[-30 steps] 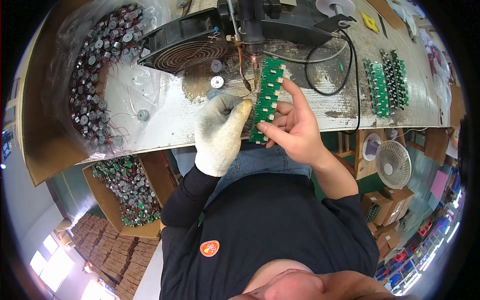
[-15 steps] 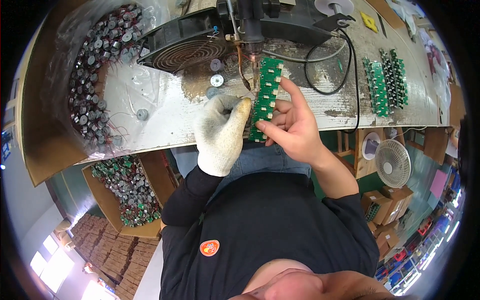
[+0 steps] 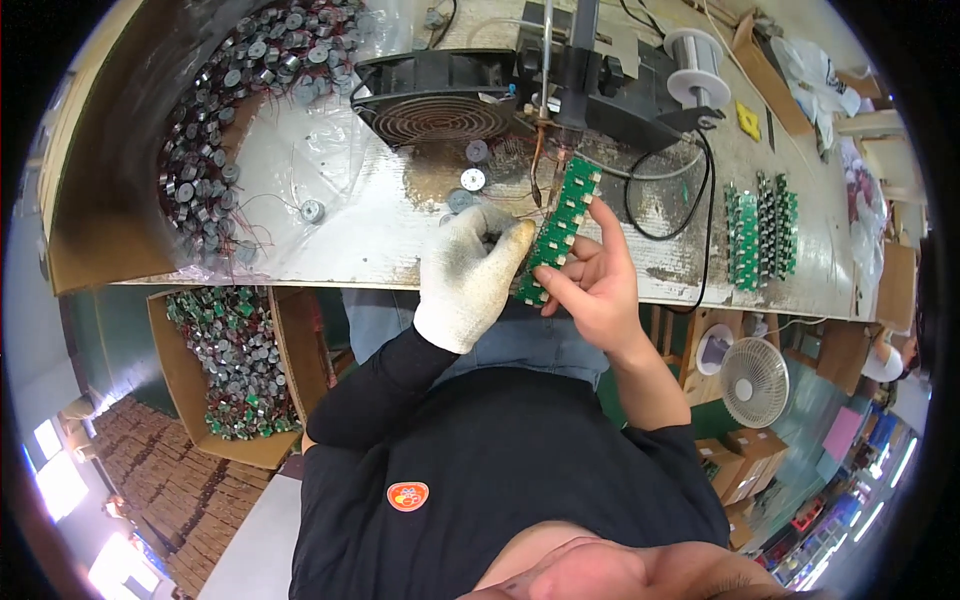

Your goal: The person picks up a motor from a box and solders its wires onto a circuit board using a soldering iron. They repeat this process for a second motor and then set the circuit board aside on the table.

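My right hand (image 3: pixel 598 292), bare, grips a long green circuit board strip (image 3: pixel 566 222) near its lower end, thumb on top and fingers behind. White connectors line the strip's right edge. Its far end reaches up to the tip of a mounted soldering iron (image 3: pixel 566 142), with a thin curved copper-coloured tube (image 3: pixel 537 170) beside it. My left hand (image 3: pixel 468 275), in a white glove stained at the thumb, is closed in a pinch against the strip's left edge. A thin wire end shows by its fingertips; whatever else it holds is hidden. Small round motors (image 3: pixel 472 180) lie just beyond it.
A black fan (image 3: pixel 440 118) stands behind my left hand. Many wired motors (image 3: pixel 200 165) lie on plastic at left; a carton (image 3: pixel 235 445) below holds more. A solder spool (image 3: pixel 694 62), a looped black cable (image 3: pixel 708 190) and more board strips (image 3: pixel 745 240) are at right.
The view has shifted, so the bench sits lower in it. The strip leans more to the right at its far end. Both hands keep their closed hold beside the iron.
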{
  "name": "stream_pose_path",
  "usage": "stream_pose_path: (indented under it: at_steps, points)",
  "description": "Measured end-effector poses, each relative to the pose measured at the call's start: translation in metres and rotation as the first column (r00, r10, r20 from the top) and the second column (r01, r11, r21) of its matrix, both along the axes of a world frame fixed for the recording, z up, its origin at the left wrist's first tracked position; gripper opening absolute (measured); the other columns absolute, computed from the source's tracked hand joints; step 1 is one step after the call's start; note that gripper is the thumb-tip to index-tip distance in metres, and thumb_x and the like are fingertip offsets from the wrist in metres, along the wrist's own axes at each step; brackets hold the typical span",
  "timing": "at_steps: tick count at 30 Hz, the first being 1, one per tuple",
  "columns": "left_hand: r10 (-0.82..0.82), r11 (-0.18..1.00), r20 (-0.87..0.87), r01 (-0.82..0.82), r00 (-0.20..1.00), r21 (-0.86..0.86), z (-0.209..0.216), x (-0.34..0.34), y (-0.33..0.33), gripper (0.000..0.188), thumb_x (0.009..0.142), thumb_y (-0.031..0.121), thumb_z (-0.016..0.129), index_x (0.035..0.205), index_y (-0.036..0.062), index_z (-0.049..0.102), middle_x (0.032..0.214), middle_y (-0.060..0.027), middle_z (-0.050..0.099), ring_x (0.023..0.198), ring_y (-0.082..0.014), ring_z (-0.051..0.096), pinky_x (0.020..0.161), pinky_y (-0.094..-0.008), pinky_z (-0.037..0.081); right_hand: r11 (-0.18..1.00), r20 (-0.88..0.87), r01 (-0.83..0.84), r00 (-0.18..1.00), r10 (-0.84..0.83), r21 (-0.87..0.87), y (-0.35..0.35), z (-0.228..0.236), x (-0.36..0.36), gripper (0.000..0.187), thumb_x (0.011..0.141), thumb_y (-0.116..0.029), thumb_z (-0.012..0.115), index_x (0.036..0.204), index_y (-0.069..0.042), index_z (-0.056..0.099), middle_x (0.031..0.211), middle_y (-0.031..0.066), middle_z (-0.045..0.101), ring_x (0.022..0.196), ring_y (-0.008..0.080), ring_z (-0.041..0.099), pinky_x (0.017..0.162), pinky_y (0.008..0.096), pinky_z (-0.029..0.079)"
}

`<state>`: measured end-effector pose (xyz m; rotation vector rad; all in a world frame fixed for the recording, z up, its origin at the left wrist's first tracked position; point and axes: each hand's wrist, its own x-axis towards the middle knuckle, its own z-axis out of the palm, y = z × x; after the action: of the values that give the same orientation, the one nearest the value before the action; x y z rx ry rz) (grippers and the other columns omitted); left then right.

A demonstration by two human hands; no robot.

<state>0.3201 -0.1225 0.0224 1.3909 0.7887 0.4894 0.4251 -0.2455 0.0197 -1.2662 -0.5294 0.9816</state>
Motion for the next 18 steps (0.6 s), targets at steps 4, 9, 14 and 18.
stream_pose_path:
  at_steps: [4,9,14,18]
  points:
    - [-0.056,0.976,-0.093,0.074,0.994,0.205,0.001,-0.013,0.009,0.016,0.088,0.013,0.064,0.093,-0.0027,0.061,0.074,-0.0042,0.06,0.07,-0.0091,0.056,0.062,-0.0252,0.046,1.0,0.006,0.017,1.0,-0.017,0.006,-0.001,0.005,0.002,0.081,0.084,0.007,0.061,0.147,-0.003,0.01,0.105,0.0177,0.06,0.067,0.0127,0.063,0.049,0.0221,0.051]
    - [0.008,0.764,-0.033,0.015,0.999,0.645,-0.004,-0.039,0.03,0.028,0.077,0.001,0.068,0.103,0.0004,0.057,0.112,-0.0183,0.056,0.089,-0.0298,0.061,0.076,-0.0352,0.051,0.999,0.033,0.041,0.999,-0.041,-0.011,-0.001,0.0,0.006,0.082,0.083,0.008,0.062,0.147,-0.003,0.011,0.102,0.0169,0.06,0.066,0.0122,0.063,0.048,0.0228,0.052]
    - [0.235,0.521,-0.044,-0.088,0.971,0.849,-0.002,-0.059,0.055,0.034,0.072,0.001,0.072,0.104,0.0039,0.059,0.107,-0.0153,0.056,0.097,-0.0328,0.058,0.084,-0.0357,0.049,0.995,0.022,0.101,0.995,-0.101,-0.01,0.0,-0.003,0.011,0.081,0.083,0.008,0.062,0.148,-0.005,0.015,0.099,0.0125,0.062,0.068,0.0109,0.062,0.05,0.0225,0.053]
    - [0.656,0.442,-0.016,-0.367,0.755,0.818,-0.002,-0.094,0.078,0.029,0.072,0.002,0.075,0.098,0.0014,0.062,0.091,-0.0071,0.058,0.06,-0.0119,0.05,0.059,-0.0257,0.045,0.995,0.022,0.098,0.995,-0.098,0.0,0.0,0.002,0.014,0.086,0.08,0.009,0.064,0.148,-0.005,0.014,0.102,0.0137,0.061,0.069,0.0112,0.062,0.053,0.0225,0.054]
